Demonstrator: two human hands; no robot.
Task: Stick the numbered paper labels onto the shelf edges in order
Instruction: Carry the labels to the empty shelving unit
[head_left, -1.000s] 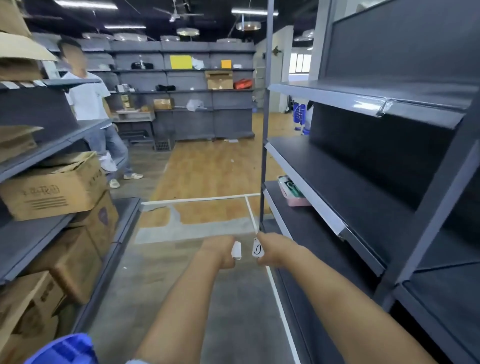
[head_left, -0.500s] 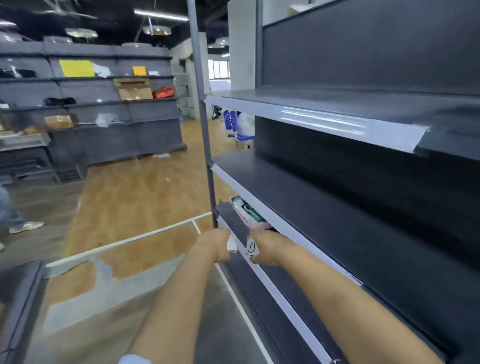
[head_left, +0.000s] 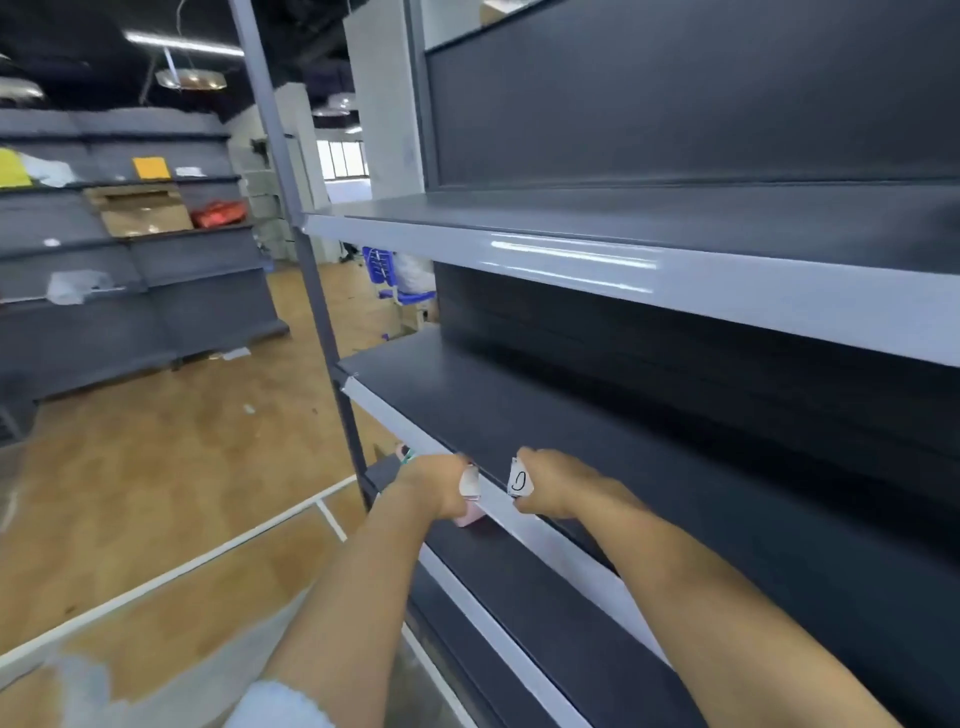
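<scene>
My right hand (head_left: 558, 486) pinches a small white paper label (head_left: 520, 478) with a handwritten black mark on it. My left hand (head_left: 434, 483) holds another small white paper piece (head_left: 470, 480), its face blank from here. Both hands hover close together in front of the pale front edge of the middle shelf (head_left: 498, 506) of the dark grey rack on my right. The two papers sit just above that edge, a short gap between them. Whether either paper touches the edge I cannot tell.
A higher shelf with a glossy white edge (head_left: 727, 291) runs above my hands. A pink box (head_left: 470, 517) lies on the lower shelf behind my left wrist. The rack's grey upright post (head_left: 311, 291) stands left of the shelves. Wooden floor and more grey shelving (head_left: 130, 270) lie beyond.
My view swung right and closer to the rack. Both hands, still holding their papers, rose from floor level up to the middle shelf's front edge and moved slightly apart.
</scene>
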